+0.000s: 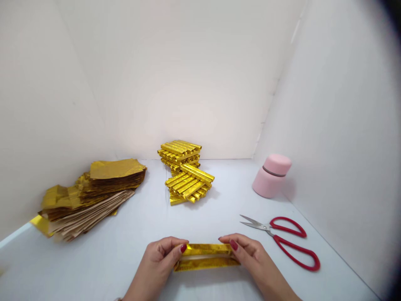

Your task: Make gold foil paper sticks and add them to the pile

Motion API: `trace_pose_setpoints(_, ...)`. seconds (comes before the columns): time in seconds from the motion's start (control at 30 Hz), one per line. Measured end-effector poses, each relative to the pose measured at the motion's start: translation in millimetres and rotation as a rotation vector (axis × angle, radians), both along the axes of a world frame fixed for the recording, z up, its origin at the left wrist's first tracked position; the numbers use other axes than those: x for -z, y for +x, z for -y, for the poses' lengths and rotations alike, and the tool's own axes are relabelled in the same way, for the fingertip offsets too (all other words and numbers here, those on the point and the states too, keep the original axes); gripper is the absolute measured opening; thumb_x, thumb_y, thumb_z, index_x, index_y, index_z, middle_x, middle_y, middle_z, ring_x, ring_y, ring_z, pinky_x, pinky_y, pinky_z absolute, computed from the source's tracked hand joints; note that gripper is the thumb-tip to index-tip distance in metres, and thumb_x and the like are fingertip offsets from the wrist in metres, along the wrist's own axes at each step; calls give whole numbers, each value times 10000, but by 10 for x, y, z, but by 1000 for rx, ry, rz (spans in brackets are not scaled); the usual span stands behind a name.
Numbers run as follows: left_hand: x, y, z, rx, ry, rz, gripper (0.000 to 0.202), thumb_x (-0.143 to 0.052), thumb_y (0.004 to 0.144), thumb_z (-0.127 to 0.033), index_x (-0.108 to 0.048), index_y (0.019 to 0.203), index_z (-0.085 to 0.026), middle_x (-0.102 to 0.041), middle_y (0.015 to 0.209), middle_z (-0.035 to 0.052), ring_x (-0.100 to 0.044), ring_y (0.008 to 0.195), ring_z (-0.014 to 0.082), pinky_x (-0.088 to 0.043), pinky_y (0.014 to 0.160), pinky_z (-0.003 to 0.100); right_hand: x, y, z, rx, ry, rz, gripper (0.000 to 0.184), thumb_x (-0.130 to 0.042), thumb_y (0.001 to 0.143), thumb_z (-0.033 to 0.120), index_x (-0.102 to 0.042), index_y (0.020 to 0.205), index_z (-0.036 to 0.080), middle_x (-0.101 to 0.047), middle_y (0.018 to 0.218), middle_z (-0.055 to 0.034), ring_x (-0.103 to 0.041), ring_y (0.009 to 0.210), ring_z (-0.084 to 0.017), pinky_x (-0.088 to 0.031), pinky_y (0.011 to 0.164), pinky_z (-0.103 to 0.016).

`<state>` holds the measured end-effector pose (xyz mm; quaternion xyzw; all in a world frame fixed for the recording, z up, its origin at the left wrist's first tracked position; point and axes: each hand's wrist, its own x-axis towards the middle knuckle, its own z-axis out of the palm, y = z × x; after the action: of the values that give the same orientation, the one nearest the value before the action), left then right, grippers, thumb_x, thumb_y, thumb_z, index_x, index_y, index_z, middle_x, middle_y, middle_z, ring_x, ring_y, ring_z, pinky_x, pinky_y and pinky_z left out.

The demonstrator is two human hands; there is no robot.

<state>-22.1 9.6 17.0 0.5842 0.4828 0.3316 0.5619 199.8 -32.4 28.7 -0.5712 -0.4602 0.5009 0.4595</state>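
Between my two hands, low in the middle of the view, is a gold foil paper [206,263] with its long edges folded inward, leaving a pale strip along its centre. My left hand [163,259] pinches its left end between thumb and fingers. At the other end, my right hand [249,257] pinches it the same way, thumb on top. Beyond the hands lies a pile of folded gold paper strips [189,184], and behind it a taller crisscross stack of gold strips [180,150]. The fingertips beneath the paper are hidden.
At the left lies a fanned heap of flat gold papers [115,169] with brown undersides. Scissors with red handles [313,259] rest partly open to the right of my hands. A pink lidded container [271,179] stands near the right wall. White walls enclose the table.
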Motion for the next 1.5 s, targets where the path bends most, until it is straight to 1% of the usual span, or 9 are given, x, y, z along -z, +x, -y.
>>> trace_pose_setpoints(0.3,11,-12,18,2,-52,56,403,-614,744,-532,-729,810,-152,-650,621,6,-524,562,133,-399,537,204,180,91,-49,-41,-84,-89,435,-610,710,579,-551,571,171,-466,508,37,-434,513,-118,-327,515,-229)
trace_pose_setpoints(0.47,-54,7,18,13,-94,170,529,-609,734,-582,-654,1084,-187,-688,792,20,-604,747,184,-464,704,254,156,97,-62,-26,-95,-95,438,-596,721,584,-557,574,174,-540,531,14,-454,522,-126,-336,524,-232)
trace_pose_setpoints(0.63,-18,-22,19,32,-35,108,516,-549,798,-562,-626,1126,-172,-686,792,42,-621,759,201,-485,678,261,89,85,-60,-18,-100,-112,375,-621,714,554,-644,717,180,-631,613,-12,-538,563,-154,-393,564,-255)
trace_pose_setpoints(0.73,-20,-74,32,-9,148,-10,440,-421,894,-498,-567,1201,-219,-653,1057,80,-601,964,233,-492,798,318,101,99,-60,-4,-104,-127,345,-651,706,519,-651,812,191,-658,677,-14,-563,588,-157,-413,581,-259)
trace_pose_setpoints(0.87,-73,-105,64,13,661,-279,385,-552,850,-395,-536,1215,-277,-443,1350,82,-425,1214,266,-388,978,412,147,117,-75,-32,-64,-80,334,-628,739,507,-646,812,182,-663,701,-21,-570,637,-163,-417,605,-254)
trace_pose_setpoints(0.97,-97,-68,88,173,918,-406,255,-596,831,-244,-600,1086,-246,-604,1081,86,-569,984,224,-497,817,339,153,114,-79,-61,-18,7,314,-593,774,487,-643,827,182,-645,698,-13,-557,650,-163,-413,600,-248)
trace_pose_setpoints(1.1,-70,-4,108,375,1020,-468,180,-468,897,-144,-636,863,-197,-634,723,38,-583,673,176,-507,615,276,135,104,-58,-66,53,137,261,-556,802,433,-645,815,188,-618,683,3,-533,627,-154,-403,565,-234)
trace_pose_setpoints(1.3,-61,58,128,450,1011,-616,159,-498,880,-121,-632,944,-178,-652,807,58,-595,717,210,-524,636,323,132,100,-45,-113,132,327,218,-481,848,348,-639,836,199,-634,734,-10,-565,653,-167,-440,584,-250)
trace_pose_setpoints(1.5,-86,81,170,457,956,-700,185,-510,861,-52,-628,902,-190,-649,845,40,-604,781,203,-524,693,315,-11,264,91,-19,475,700,291,-577,804,356,-543,1053,209,-575,1017,-69,-538,944,-226,-439,821,-347)
